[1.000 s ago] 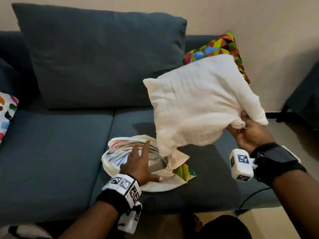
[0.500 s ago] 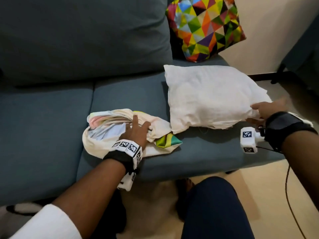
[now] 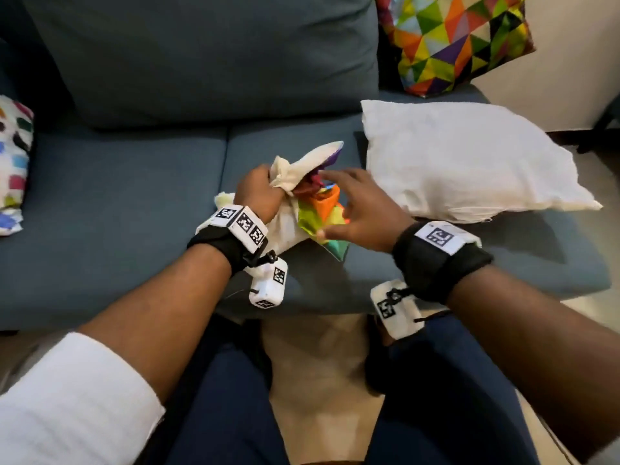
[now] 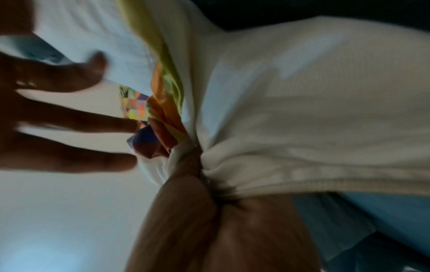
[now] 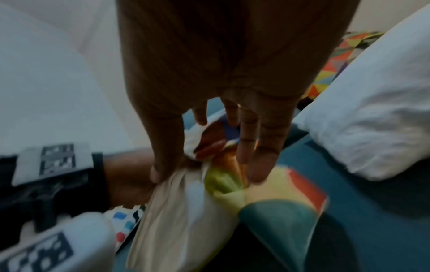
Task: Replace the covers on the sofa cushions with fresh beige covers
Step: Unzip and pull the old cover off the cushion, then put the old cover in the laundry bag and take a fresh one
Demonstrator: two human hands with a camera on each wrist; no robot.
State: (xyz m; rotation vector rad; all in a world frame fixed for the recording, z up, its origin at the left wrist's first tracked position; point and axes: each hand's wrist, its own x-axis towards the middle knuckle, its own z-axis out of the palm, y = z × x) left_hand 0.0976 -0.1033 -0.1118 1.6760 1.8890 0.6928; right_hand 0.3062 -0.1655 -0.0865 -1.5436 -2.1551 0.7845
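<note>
One removed cushion cover (image 3: 303,209), cream on its inner face and printed in bright multicoloured triangles on the other, sits bunched at the centre of the head view on the seat of one dark blue fabric sofa (image 3: 110,209). The left hand (image 3: 258,193) grips a gathered handful of the cream fabric, fingers (image 4: 186,162) curled tight round the bunch, as the left wrist view confirms. The right hand (image 3: 355,213) is just right of it, over the coloured folds; its fingers (image 5: 249,147) are straight and spread apart, tips touching or just short of the coloured cloth, which of the two cannot be told, and clamped on nothing. One bare white cushion insert (image 3: 469,162), uncovered, lies flat on the seat at centre right, just beside the right hand and apart from the bunched cover. One cushion in a multicoloured triangle cover (image 3: 453,41) stands upright at the upper right against the sofa back. One white cushion with coloured patches (image 3: 13,162) shows partly at the left edge. One large dark blue back cushion (image 3: 201,55) fills the upper centre. Two wrists each carry a black strap with white marker blocks. In these views no beige cover can be made out.
</note>
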